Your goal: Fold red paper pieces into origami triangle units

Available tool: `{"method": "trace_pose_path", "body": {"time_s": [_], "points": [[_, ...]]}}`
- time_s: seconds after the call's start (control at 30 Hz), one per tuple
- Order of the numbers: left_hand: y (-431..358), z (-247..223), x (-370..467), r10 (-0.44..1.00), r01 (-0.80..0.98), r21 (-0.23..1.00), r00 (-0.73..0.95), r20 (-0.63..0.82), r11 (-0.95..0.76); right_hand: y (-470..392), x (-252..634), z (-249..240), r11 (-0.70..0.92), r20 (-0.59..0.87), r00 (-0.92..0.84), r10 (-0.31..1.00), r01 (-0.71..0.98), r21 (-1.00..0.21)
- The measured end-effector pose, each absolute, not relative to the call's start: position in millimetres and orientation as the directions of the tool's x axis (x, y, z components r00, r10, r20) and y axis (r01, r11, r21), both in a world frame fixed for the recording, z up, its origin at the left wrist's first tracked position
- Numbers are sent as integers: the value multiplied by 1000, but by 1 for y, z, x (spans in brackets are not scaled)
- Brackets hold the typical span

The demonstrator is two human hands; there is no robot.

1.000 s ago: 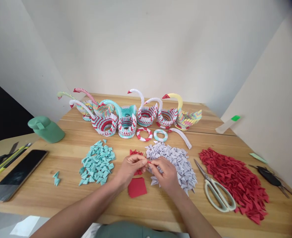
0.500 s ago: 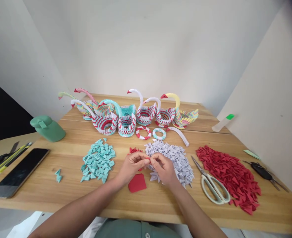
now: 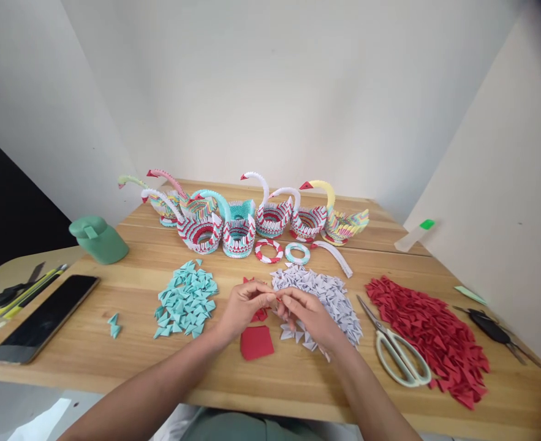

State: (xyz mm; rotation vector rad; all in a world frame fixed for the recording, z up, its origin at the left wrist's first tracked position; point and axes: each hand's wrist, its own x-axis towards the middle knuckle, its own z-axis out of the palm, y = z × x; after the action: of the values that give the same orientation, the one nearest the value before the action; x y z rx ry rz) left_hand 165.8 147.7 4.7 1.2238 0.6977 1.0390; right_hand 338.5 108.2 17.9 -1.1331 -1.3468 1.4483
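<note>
Both hands meet above the middle of the wooden table. My left hand and my right hand pinch a tiny piece of red paper between thumbs and forefingers; most of it is hidden by the fingertips. Just below lies a stack of red paper slips. Behind the left hand a few folded red pieces show partly. A pile of pale lilac folded triangles spreads beside and under the right hand. To the left sits a pile of teal triangles.
Folded-paper swans stand in rows at the back, with a red-white ring, a teal-white ring and a white neck piece before them. Scissors and a red triangle pile lie right; a phone and green container left.
Both hands stay together, the right fingers shifting slightly around the red paper. The whole view has moved a little, so the table things appear slightly lower and further right.
</note>
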Motion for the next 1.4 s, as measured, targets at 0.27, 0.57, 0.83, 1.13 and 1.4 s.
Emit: {"method": "trace_pose_path", "body": {"time_s": [0.27, 0.57, 0.83, 1.13, 1.4], "points": [[144, 5, 168, 907, -236, 965, 421, -4, 114, 92, 338, 27, 318, 296, -126, 947, 507, -801], [136, 14, 166, 862, -213, 977, 499, 95, 15, 76, 338, 26, 410, 410, -127, 903, 543, -733], [133, 16, 164, 814, -240, 970, 567, 122, 22, 68, 337, 32, 301, 275, -123, 954, 435, -849], [134, 18, 164, 821, -196, 976, 538, 191, -99, 68, 336, 31, 358, 334, -142, 932, 522, -774], [130, 16, 166, 784, -244, 970, 598, 167, -21, 64, 333, 32, 474, 450, -205, 869, 608, -638]]}}
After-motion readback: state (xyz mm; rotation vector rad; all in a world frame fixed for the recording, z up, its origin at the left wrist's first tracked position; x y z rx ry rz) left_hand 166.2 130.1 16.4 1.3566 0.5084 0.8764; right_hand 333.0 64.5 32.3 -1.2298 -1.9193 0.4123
